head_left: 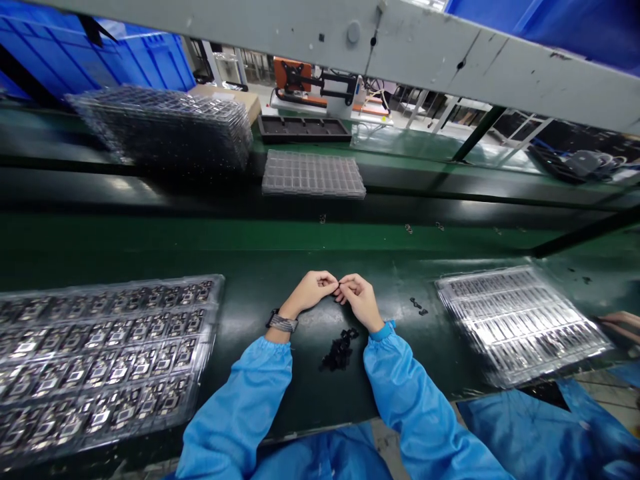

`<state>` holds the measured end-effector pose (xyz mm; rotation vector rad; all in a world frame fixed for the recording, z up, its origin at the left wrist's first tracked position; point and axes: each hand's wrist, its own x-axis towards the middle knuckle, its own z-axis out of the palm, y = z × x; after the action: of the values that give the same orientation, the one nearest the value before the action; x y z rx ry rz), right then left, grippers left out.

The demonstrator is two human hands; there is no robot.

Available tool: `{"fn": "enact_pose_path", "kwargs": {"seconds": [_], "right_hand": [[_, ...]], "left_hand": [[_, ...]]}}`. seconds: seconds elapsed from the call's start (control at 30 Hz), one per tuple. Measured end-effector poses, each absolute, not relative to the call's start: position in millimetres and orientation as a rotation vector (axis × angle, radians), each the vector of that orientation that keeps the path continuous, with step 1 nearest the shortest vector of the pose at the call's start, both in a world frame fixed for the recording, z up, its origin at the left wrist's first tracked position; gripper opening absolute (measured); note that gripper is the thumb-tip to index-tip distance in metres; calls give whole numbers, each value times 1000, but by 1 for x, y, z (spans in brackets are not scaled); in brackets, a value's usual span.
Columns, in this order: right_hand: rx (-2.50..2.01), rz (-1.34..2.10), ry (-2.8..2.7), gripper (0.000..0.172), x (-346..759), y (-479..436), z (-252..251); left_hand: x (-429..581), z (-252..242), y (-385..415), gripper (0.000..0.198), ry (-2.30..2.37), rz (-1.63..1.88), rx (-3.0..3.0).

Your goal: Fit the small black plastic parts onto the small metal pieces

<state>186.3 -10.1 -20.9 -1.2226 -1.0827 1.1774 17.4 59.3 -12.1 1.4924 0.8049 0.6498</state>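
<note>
My left hand (319,288) and my right hand (359,298) meet over the dark green bench, fingertips pinched together. Between them is a tiny dark piece, mostly hidden by the fingers, too small to name. Just below the hands lies a loose pile of small black parts (339,351). A few more black parts (419,307) lie in a short row to the right of my right hand. A strapped watch is on my left wrist, and blue sleeves cover both arms.
A clear tray of small circuit boards (100,353) lies left, another filled tray (520,320) right. Behind are a stack of clear trays (170,127), an clear compartment tray (313,173) and a black tray (305,129). A co-worker's hand (623,323) shows at the right edge.
</note>
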Motion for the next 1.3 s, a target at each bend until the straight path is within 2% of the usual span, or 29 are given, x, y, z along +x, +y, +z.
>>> {"fn": "enact_pose_path", "kwargs": {"seconds": [0.53,1.3], "right_hand": [[-1233,1152,-1084,26,184,-11,-16],[-1184,1194,-1096,32,184,-12,-14]], "left_hand": [[18,-11,59,22,802,656,1477],[17,-11,60,26,811,682,1442]]}}
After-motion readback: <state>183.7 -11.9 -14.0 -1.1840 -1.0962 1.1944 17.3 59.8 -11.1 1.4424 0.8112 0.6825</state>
